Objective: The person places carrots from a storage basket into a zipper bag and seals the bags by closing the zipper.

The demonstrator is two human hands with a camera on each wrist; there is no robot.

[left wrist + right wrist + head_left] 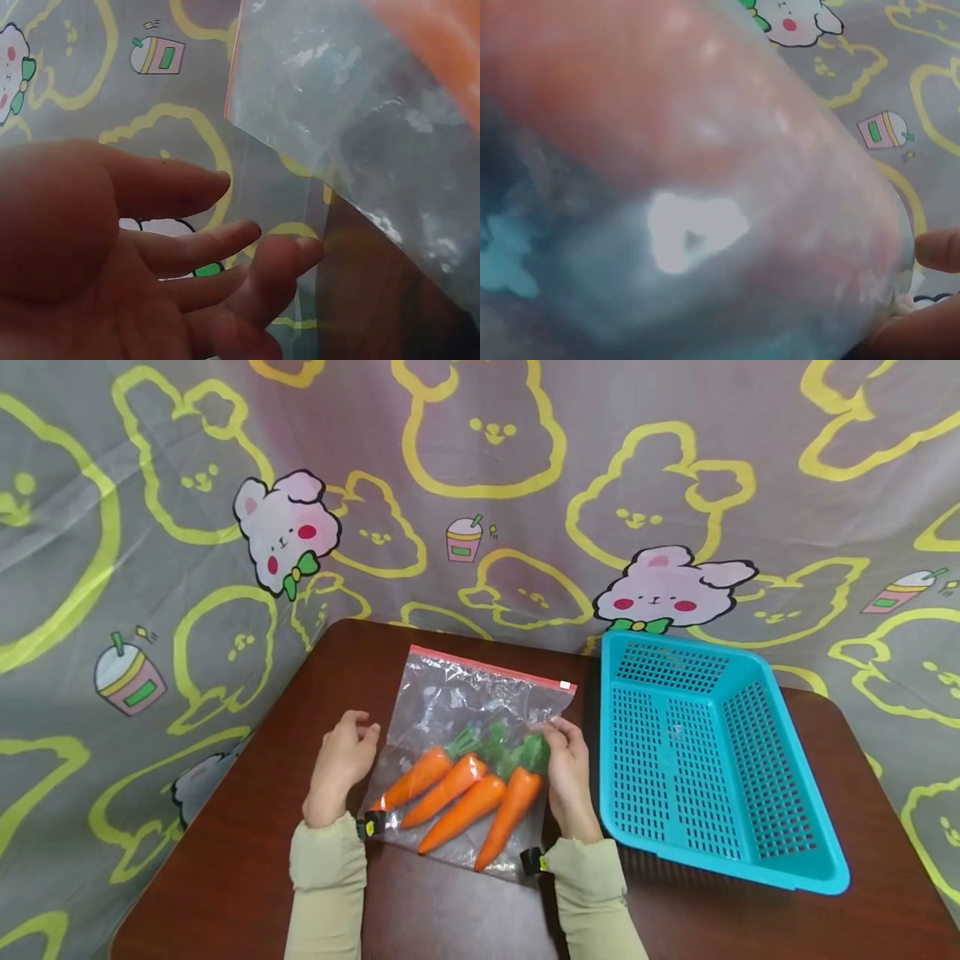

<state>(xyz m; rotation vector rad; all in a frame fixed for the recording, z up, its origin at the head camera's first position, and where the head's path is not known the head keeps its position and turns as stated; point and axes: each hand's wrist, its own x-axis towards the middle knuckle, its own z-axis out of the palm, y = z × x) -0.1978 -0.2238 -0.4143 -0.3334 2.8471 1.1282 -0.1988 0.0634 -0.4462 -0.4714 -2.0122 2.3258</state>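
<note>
A dark brown wooden table (247, 827) fills the lower middle of the frame. Lying flat at its centre is a clear zip bag (480, 693) with a red seal strip, holding 4 orange carrots (468, 797). Just right of it stands a turquoise perforated plastic basket (765, 760).

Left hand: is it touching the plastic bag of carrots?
Apart. The left wrist view shows the left hand open, backdrop visible between its fingers and the bag.

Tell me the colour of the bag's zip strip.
Red, running along the top edge of the bag; the zip strip shows best in the head view.
</note>
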